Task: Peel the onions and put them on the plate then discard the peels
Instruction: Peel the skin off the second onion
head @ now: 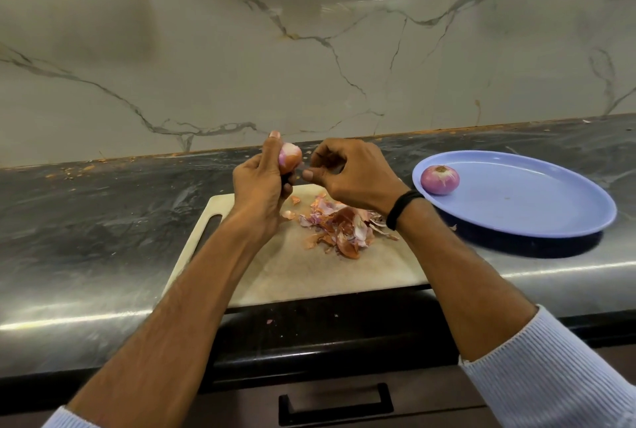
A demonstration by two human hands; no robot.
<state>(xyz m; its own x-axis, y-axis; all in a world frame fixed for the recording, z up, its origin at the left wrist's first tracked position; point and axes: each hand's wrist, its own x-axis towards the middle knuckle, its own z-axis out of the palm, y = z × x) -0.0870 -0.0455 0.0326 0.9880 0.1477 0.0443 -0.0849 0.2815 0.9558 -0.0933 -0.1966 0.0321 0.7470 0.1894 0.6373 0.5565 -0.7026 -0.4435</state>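
One onion (290, 157) in left hand (258, 183) over board's (309, 273) far edge.

One wide-angle view from the person's head looks forward and down across the counter (103, 221) toward the marble wall (309, 49). It sits close, with the left hand (261, 183) and right hand (351, 174) in mid-frame.
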